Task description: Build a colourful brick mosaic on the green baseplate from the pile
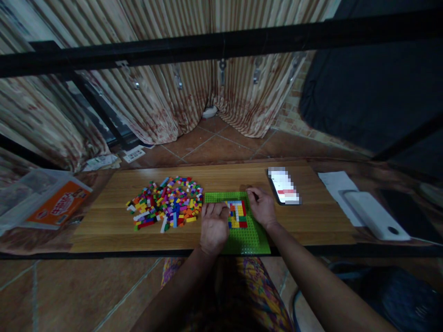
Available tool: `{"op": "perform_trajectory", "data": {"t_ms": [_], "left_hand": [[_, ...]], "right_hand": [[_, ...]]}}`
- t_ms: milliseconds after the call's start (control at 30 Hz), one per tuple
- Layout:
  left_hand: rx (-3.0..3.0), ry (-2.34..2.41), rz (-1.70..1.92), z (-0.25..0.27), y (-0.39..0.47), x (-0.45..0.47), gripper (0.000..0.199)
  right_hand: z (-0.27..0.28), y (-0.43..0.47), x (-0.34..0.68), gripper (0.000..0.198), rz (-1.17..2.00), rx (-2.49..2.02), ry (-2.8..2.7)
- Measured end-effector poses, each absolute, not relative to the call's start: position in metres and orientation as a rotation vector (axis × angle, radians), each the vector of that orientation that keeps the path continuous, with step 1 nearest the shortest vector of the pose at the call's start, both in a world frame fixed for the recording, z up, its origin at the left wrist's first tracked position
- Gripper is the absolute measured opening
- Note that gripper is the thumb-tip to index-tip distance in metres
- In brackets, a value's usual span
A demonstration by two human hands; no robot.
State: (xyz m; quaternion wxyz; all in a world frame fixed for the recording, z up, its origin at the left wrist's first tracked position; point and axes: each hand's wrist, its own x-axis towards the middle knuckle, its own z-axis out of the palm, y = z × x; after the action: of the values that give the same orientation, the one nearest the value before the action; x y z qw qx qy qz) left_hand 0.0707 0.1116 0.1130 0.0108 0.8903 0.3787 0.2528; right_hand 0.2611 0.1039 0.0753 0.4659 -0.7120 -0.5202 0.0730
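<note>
Looks partway: a multicoloured plastic-brick patch [239, 215] sits on the green studded baseplate [244, 242], bare studs remaining, a loose multicoloured plastic-brick heap [176, 203] at nine o'clock; left hand [215, 225] covers the patch's nine-o'clock edge, right hand [263, 207] curls separately at two, any grip hidden from me

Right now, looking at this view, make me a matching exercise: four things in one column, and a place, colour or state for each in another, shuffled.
Things:
1. loose bricks
2. baseplate
3. phone
4. plastic tub

Descriptions:
A. lit up, right of the right hand
B. spread out in many colours
C. at the picture's left edge
D. green, partly hidden by the left hand

Pairs: 1-B, 2-D, 3-A, 4-C
</note>
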Motion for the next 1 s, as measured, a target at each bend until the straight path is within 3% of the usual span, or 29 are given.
{"op": "perform_trajectory", "data": {"t_ms": [433, 767, 1000], "left_hand": [[3.036, 0.994, 0.351, 0.136, 0.118, 0.076, 0.019], [2.115, 1.224, 0.79, 0.116, 0.132, 0.07, 0.01], [2.035, 1.252, 0.937, 0.101, 0.116, 0.062, 0.018]], "right_hand": [[0.075, 0.104, 0.262, 0.03, 0.161, -1.749, -1.282], [0.075, 0.104, 0.262, 0.028, 0.182, -1.746, -1.277], [0.075, 0.103, 0.262, 0.029, 0.181, -1.765, -1.274]]}}
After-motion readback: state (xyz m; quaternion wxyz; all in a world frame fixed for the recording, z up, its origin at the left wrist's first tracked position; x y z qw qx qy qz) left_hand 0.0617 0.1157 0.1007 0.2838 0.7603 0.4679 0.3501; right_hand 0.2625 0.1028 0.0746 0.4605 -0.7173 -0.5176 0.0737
